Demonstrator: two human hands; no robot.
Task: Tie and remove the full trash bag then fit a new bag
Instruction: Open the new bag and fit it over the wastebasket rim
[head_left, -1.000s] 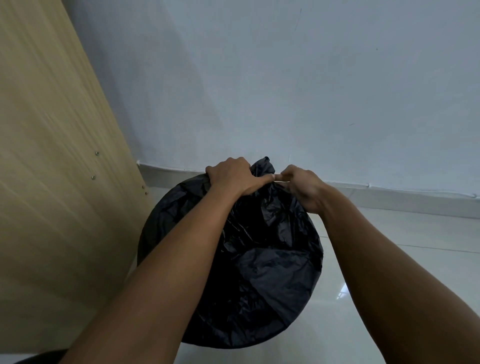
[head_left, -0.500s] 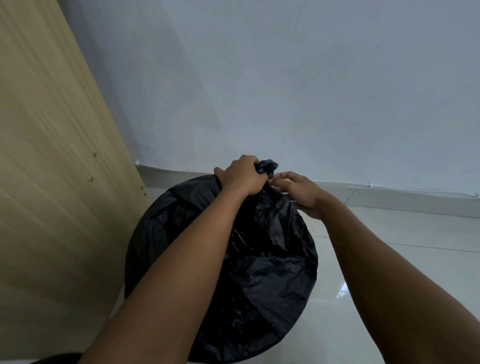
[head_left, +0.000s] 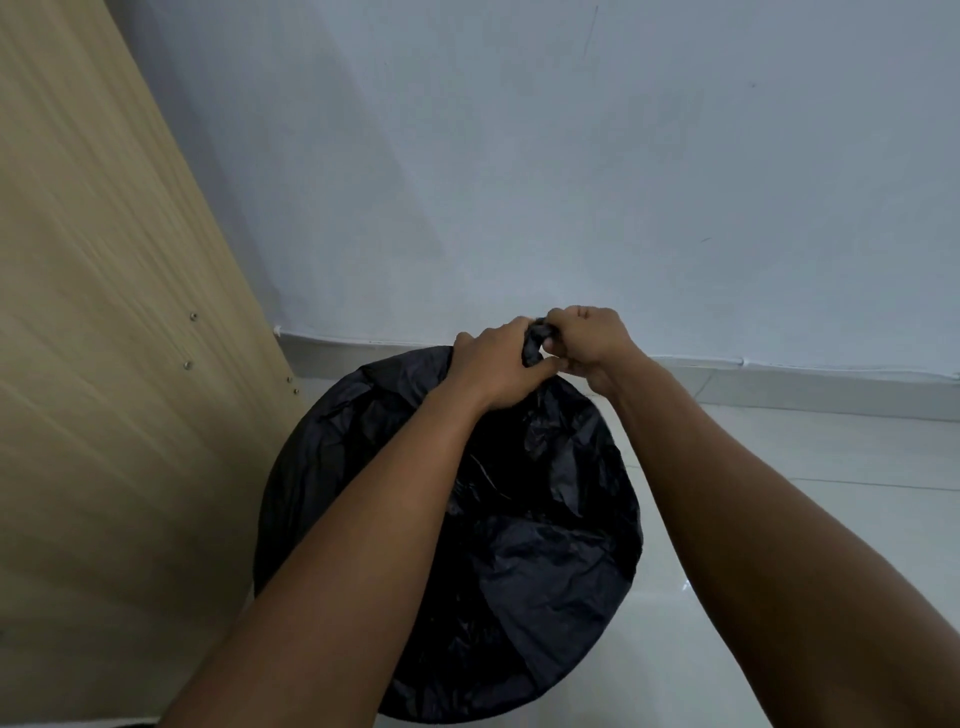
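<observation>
**Hands close on neck of black trash bag**

Both bare hands meet at the bunched top of a black trash bag (head_left: 519, 519), seen from a head-worn camera looking forward and down along the person's forearms. The left hand (head_left: 493, 366) is curled round the bag's gathered neck (head_left: 534, 347), knuckles up, with its thumb reaching across toward the other hand. The right hand (head_left: 589, 340), touching the left and set slightly farther from the camera, has its fingers bent tightly and pinches the twisted plastic at the very top, where a small dark knob of film shows between the two fists. Whether a knot is formed there cannot be told, since the fingers cover most of it.

Below the hands and between the forearms, the bag swells into a wide, rounded, crinkled mass, its far edge just under the left wrist. What holds the bag from beneath is hidden by the plastic. Beyond the hands rises a pale grey-blue wall (head_left: 571, 182) with a white baseboard (head_left: 779, 379) along its foot. To the left of the left arm leans a light wooden panel (head_left: 104, 364) dotted with small screw heads (head_left: 192, 315). Glossy pale floor (head_left: 841, 493) lies to the right of the right arm.
</observation>
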